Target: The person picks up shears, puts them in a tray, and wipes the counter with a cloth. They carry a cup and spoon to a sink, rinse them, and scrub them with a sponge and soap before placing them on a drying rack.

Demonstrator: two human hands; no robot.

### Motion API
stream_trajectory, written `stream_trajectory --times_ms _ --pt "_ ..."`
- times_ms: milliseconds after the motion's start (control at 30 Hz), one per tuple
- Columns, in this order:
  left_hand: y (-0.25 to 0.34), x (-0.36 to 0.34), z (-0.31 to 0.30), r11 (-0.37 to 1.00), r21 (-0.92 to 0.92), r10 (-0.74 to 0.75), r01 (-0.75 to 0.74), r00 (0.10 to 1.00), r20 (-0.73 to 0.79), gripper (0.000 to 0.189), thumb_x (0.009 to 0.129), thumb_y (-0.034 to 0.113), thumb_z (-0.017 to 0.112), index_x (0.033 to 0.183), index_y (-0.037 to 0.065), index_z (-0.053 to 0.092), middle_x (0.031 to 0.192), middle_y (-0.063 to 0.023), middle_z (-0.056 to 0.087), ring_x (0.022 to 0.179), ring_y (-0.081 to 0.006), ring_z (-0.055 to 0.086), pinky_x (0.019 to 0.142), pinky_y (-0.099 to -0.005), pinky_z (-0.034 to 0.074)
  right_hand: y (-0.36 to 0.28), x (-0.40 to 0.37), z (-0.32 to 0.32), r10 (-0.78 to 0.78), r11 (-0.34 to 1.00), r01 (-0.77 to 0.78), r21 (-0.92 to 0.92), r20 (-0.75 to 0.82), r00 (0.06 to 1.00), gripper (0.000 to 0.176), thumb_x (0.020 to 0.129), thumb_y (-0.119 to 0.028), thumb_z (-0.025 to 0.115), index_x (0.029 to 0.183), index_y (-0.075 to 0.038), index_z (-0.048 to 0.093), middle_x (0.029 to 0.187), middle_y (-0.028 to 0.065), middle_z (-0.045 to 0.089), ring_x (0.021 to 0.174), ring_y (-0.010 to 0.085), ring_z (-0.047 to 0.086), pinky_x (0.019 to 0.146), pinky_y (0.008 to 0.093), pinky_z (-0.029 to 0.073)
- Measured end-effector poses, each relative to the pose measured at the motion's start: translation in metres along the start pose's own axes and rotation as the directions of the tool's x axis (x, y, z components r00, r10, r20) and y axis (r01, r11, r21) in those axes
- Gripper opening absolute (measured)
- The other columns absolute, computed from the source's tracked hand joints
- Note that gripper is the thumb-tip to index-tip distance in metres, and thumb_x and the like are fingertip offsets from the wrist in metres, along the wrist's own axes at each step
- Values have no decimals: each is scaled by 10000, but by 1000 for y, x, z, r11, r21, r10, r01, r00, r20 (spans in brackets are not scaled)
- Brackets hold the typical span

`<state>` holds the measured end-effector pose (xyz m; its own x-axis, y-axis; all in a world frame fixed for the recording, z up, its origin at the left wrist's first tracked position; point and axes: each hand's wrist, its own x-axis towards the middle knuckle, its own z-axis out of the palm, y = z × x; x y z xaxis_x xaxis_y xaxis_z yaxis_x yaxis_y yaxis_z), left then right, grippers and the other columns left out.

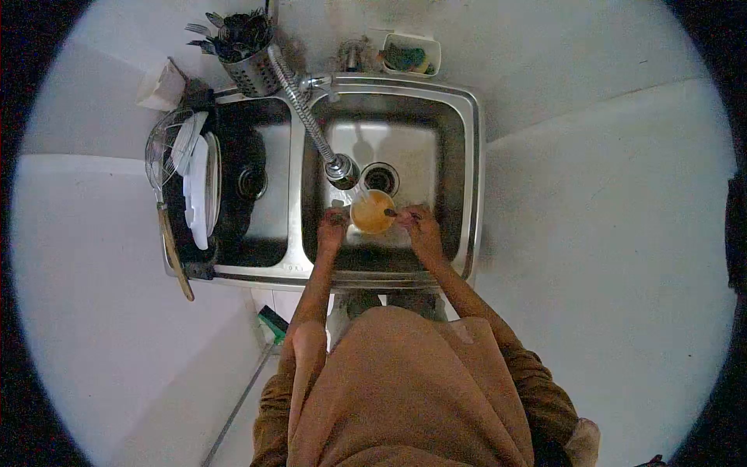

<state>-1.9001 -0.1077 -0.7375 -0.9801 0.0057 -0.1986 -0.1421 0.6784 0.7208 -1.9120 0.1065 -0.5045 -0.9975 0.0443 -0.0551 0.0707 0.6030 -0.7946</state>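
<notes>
A round container [372,212] with orange-yellow contents is over the right sink basin [416,148], under the faucet head [341,171], and water runs from the faucet into it. My left hand [333,227] is at the container's left side, its fingers bent; what they hold, if anything, is too small to make out. My right hand [420,226] is closed at the container's right side, around a small utensil whose dark tip [390,212] reaches over the rim. The drain [380,179] lies just beyond the container.
White plates [198,187] and a whisk [163,156] stand in a dark rack over the left basin [268,226]. Behind the sink are a cutlery holder [254,74] and a white tray [424,48] with sponges. A green brush [274,324] is below, left.
</notes>
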Motion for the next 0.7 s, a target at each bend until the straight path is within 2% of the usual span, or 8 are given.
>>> stream_trajectory --times_ms 100,167,300,367,500,533,567,700 --pt "6 -7 -18 954 -213 190 -211 975 -113 237 779 196 581 968 53 569 866 -156 613 820 -320 595 738 -384 469 4 10 16 -10 994 17 -111 69 998 264 880 -221 530 972 25 560 895 129 600 778 209 609 729 315 473" --pt "68 -29 -70 880 -463 -127 103 992 -22 177 791 141 578 941 47 571 859 -130 612 806 -281 601 727 -361 470 5 16 30 57 998 -61 21 135 989 249 878 -202 538 975 26 557 874 118 615 776 198 608 719 298 478" --pt "95 -45 -89 776 -616 -209 133 976 -53 108 811 74 540 908 44 578 870 -113 607 796 -253 601 719 -343 469 11 25 50 -249 968 249 8 27 968 247 878 -197 542 986 25 553 858 102 624 773 171 608 705 275 484" --pt "101 -51 -99 761 -641 -165 96 985 -48 112 821 30 509 910 37 577 894 -112 602 827 -242 595 734 -334 463 39 23 62 373 712 -423 561 209 904 249 890 -198 526 1006 21 543 846 83 619 756 150 603 678 260 489" --pt "86 -61 -92 853 -520 -139 52 982 -131 159 788 21 527 938 37 577 937 -117 599 900 -238 572 798 -341 454 85 15 58 450 630 -554 544 326 832 259 879 -194 545 1029 17 530 833 78 607 744 149 592 664 265 483" --pt "93 -64 -99 858 -513 -136 25 974 -181 173 779 18 536 941 49 585 940 -118 599 890 -247 573 814 -352 454 101 8 58 145 969 -152 194 52 988 249 874 -184 548 1033 7 532 832 77 601 737 151 586 648 263 480" --pt "96 -63 -107 857 -514 -137 21 973 -188 173 779 18 536 941 49 585 940 -118 599 890 -247 573 814 -352 454 108 6 59 -282 923 257 -286 -52 958 241 868 -175 551 1036 -3 535 831 75 596 729 153 581 633 262 478" --pt "111 -56 -123 769 -633 -152 89 987 -46 137 849 79 518 964 67 592 974 -100 609 869 -234 581 783 -313 463 27 20 26 131 925 -280 -259 -474 871 218 846 -140 557 1033 -29 552 832 69 588 728 153 575 647 257 475"
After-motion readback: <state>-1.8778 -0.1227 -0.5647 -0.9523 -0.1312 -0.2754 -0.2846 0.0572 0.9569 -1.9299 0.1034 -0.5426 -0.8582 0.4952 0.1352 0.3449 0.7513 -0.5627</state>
